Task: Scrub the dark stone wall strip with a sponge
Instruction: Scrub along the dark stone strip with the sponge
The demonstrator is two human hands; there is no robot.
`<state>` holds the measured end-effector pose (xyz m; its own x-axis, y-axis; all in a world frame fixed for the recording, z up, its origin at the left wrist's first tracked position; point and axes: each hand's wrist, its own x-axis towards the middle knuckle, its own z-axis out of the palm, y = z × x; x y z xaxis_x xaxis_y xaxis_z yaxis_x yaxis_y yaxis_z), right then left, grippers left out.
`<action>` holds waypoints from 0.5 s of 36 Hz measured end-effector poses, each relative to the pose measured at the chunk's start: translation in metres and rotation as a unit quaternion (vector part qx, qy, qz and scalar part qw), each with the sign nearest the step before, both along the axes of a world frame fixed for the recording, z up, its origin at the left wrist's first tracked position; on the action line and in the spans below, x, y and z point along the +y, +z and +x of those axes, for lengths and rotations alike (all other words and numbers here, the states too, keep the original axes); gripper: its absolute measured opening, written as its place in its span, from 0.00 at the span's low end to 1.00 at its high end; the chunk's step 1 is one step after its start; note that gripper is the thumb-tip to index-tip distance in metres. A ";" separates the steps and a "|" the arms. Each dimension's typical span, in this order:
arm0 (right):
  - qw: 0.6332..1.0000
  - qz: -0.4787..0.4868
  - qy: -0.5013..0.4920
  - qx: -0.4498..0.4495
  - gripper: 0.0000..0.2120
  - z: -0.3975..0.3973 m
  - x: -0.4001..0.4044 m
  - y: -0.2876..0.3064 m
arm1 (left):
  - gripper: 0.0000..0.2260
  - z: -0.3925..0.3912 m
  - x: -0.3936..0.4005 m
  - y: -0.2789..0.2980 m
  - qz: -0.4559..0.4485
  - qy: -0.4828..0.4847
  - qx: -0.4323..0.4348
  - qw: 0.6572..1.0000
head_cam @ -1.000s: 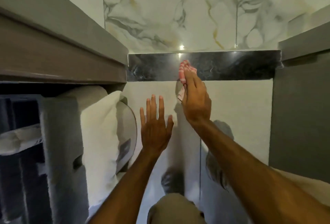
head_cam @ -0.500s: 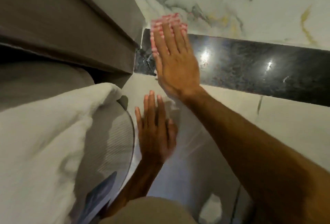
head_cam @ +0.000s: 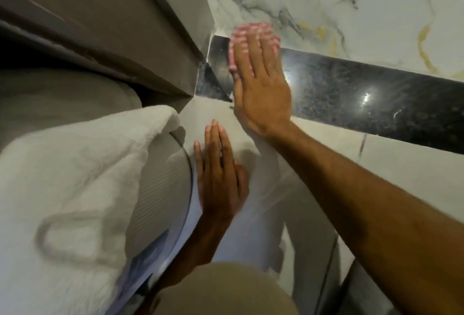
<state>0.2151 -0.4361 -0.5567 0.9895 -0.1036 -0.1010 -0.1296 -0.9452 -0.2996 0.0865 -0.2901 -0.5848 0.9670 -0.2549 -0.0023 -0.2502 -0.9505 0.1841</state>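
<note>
At the upper left of the frame a grey-brown cabinet (head_cam: 95,28) runs diagonally toward the centre. Below it, at the left and lower left, a white towel (head_cam: 75,176) lies bunched over a round ribbed thing (head_cam: 160,189) with a glossy rim; I cannot tell what that is.

Just right of the rim, in the lower centre, the left hand (head_cam: 221,176) lies flat on the pale wall (head_cam: 401,169), palm to the surface, fingers straight, close together and pointing up the frame. Its grip is unclenched and holds nothing. Its forearm rises from the bottom edge, beside a tan rounded shape there.

Above it, at upper centre, the right hand (head_cam: 261,88) is spread flat, palm pressed on a pink-and-white sponge (head_cam: 251,33) against the wall. Only the sponge's top and left edges show past the fingertips, blurred. The fingers lie extended, not curled, pinning the sponge by pressure. The right arm stretches straight in from the lower right corner.

The sponge sits at the left end of the dark strip (head_cam: 364,93), near the cabinet corner, overlapping the strip's upper edge. The strip slopes down to the right edge, glossy with two bright glints. Veined marble (head_cam: 351,8) fills the upper right.
</note>
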 end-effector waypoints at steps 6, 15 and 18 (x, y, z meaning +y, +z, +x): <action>0.958 -0.015 0.287 0.001 0.30 -0.049 -0.018 -0.002 | 0.27 -0.002 -0.004 0.004 0.006 0.000 -0.024 1.000; 0.981 -0.006 -0.195 0.001 0.31 -0.007 -0.019 0.011 | 0.28 0.000 0.001 0.002 -0.002 -0.017 -0.007 1.000; 0.996 0.002 -0.092 -0.014 0.31 0.008 0.004 0.010 | 0.28 0.001 0.001 0.001 -0.018 -0.021 0.003 1.000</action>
<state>0.2232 -0.4316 -0.5462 0.9564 -0.2821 -0.0753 -0.2913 -0.9051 -0.3097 0.0876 -0.2886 -0.5834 0.9556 -0.2945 0.0027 -0.2879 -0.9322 0.2195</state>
